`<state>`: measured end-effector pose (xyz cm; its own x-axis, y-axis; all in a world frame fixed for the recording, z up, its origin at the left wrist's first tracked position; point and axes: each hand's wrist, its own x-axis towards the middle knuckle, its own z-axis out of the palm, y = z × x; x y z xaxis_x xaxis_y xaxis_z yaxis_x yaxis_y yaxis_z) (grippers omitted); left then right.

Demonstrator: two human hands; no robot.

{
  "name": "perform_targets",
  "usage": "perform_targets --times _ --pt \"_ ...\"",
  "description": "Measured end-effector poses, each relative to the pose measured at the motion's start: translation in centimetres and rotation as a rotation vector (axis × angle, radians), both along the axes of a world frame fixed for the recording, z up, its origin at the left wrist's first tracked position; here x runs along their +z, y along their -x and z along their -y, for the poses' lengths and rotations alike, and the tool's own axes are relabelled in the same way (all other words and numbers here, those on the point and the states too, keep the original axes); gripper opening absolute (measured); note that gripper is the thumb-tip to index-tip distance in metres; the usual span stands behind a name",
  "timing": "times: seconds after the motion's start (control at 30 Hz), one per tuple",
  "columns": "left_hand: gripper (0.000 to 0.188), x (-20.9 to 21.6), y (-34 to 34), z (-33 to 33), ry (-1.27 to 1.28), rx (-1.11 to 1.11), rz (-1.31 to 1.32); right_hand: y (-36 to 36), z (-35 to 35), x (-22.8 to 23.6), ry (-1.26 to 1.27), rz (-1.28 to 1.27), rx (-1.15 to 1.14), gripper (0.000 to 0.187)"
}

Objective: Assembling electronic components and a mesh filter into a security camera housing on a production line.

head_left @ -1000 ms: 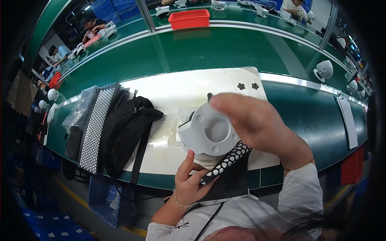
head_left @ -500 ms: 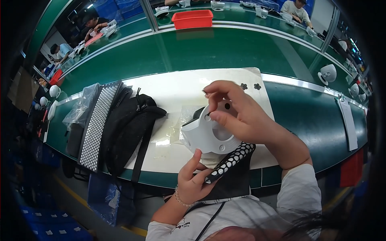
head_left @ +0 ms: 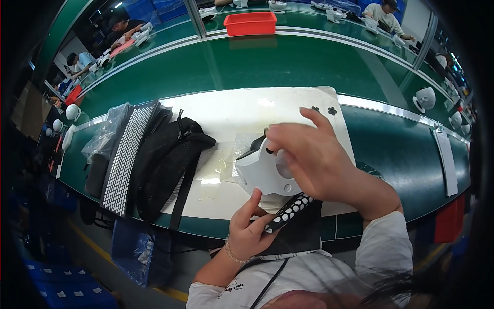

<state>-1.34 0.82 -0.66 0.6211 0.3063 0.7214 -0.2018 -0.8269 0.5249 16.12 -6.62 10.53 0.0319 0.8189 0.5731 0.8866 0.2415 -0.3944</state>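
A white plastic housing (head_left: 260, 172) with round recesses stands tilted above the white board, a dark part (head_left: 252, 148) at its far left side. My left hand (head_left: 248, 226) is closed, its thumb against the housing's lower edge and its fingers around a black strip with white dots (head_left: 290, 211). Over the housing's right side reaches my right hand (head_left: 314, 157), fingers apart, one raised. One fingertip is at the upper rim, beside a small black round pad (head_left: 269, 150) on the housing. The back of this hand hides much of the housing.
A white board (head_left: 226, 105) lies on the green bench. Left on it are a black bag (head_left: 170, 149), a dotted sheet (head_left: 126, 159) and clear plastic bags (head_left: 108, 131). A red bin (head_left: 250, 23) stands beyond; white units (head_left: 425, 99) sit right. Other people work across the bench.
The right hand has swung over the housing, its pinch loosened and a finger raised. A black pad now shows at the recess where the fingertips were. The left hand keeps its hold.
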Motion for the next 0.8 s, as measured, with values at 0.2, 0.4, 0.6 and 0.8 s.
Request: perform_targets --times 0.2,0.4,0.6,0.8 --pt "0.028 -0.1 0.0 0.0 0.024 -0.021 0.011 -0.2 1.7 -0.2 0.098 0.039 -0.022 0.038" --pt "0.027 0.0 -0.1 0.0 0.032 -0.025 -0.002 -0.7 2.9 -1.7 0.112 -0.36 0.067 0.018" --pt "0.028 -0.4 -0.3 -0.3 0.031 -0.043 0.031 0.3 2.6 -2.8 0.202 -0.373 0.04 0.006" --pt "0.027 -0.1 -0.3 -0.3 0.037 -0.049 -0.017 -0.2 2.8 -3.9 0.166 -0.377 0.044 0.006"
